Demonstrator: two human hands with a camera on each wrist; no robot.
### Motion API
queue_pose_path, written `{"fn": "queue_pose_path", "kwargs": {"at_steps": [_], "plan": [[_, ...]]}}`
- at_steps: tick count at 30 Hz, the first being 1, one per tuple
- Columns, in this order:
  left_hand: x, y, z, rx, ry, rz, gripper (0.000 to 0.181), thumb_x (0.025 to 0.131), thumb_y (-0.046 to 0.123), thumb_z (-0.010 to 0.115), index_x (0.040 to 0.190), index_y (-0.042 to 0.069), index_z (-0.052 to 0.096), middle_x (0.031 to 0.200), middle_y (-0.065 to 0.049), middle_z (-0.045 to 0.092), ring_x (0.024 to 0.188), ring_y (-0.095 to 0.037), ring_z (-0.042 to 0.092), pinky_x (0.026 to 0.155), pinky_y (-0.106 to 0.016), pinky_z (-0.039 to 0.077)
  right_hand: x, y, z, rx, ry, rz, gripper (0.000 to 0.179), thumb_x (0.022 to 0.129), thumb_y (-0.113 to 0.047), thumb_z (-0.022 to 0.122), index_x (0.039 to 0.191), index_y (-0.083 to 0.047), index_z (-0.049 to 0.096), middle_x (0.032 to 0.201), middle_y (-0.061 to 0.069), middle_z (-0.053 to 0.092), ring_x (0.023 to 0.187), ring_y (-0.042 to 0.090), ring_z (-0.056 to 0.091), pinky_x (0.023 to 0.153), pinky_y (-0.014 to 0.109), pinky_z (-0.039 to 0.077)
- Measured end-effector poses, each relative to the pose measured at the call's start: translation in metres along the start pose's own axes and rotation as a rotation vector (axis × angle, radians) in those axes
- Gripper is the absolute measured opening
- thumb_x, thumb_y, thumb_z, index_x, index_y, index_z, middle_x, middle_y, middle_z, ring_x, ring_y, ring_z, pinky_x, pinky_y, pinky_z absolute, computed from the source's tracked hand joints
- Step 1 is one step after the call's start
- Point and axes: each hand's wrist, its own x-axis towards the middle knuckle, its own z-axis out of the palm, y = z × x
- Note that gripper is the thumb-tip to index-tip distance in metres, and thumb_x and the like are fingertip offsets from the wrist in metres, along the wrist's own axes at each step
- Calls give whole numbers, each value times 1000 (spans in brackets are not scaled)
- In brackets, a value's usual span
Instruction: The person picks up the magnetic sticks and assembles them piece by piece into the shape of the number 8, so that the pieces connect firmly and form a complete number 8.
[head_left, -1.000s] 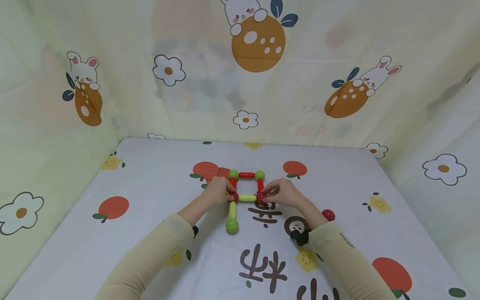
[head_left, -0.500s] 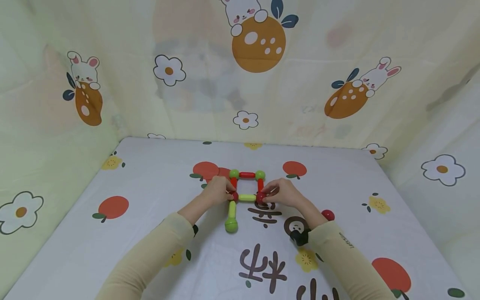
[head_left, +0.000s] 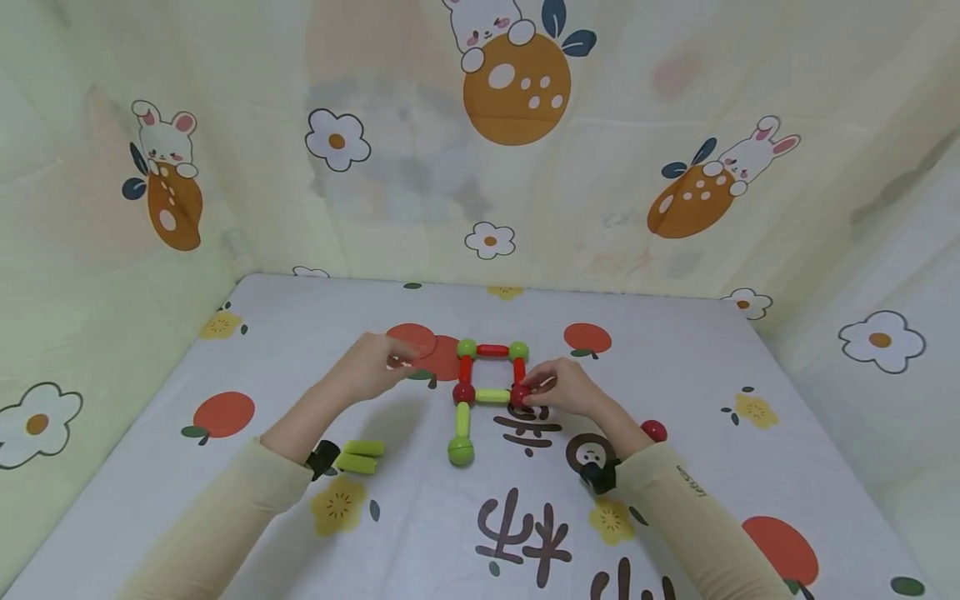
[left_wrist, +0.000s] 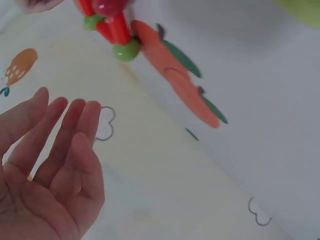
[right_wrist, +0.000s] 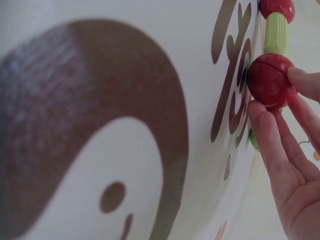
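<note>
A flat figure of balls and short rods lies on the cloth in the head view. Its square has two green balls (head_left: 519, 350) at the far corners and two red balls at the near ones, joined by red rods (head_left: 492, 351) and a light green rod (head_left: 492, 396). From the left red ball (head_left: 463, 392) another green rod (head_left: 462, 422) runs toward the person, ending in a green ball (head_left: 461, 451). My right hand (head_left: 564, 386) pinches the right red ball (right_wrist: 270, 82) between thumb and fingertips. Left of the figure, my left hand (head_left: 375, 367) hovers, fingers loosely bent and holding nothing.
Two loose green rods (head_left: 363, 447) lie side by side near the left wrist. Beyond the right forearm sits a loose red ball (head_left: 654, 430). The printed cloth (head_left: 420, 533) covers the table, and patterned curtains (head_left: 405, 200) enclose its back and sides.
My left hand has let go of the left red ball and moved left, uncovering the two loose green rods. The right hand stays on its red ball.
</note>
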Motion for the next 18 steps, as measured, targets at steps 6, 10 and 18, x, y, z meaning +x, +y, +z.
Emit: {"fn": "queue_pose_path", "kwargs": {"at_steps": [6, 10, 18], "plan": [[-25, -22, 11, 118, -141, -102, 13, 83, 7, 65, 94, 3, 70, 90, -5, 67, 80, -19, 60, 71, -33, 50, 0, 1, 0, 10, 0, 5, 24, 77, -10, 73, 99, -1, 68, 93, 9, 66, 79, 18, 61, 69, 28, 51], [-39, -35, 15, 102, -187, -114, 12, 83, 7, 66, 94, 3, 70, 89, -4, 65, 83, -20, 60, 75, -35, 49, 0, 1, 0, 15, -2, 22, 24, 77, -11, 73, 99, -3, 68, 92, 7, 65, 78, 17, 61, 69, 28, 51], [-56, -47, 23, 27, -228, -199, 15, 84, 11, 65, 97, 6, 69, 94, -3, 63, 91, -23, 56, 79, -39, 48, 1, 3, 1, 17, 8, 49, 24, 77, -14, 74, 99, -5, 69, 93, 5, 66, 79, 16, 60, 68, 28, 51]]}}
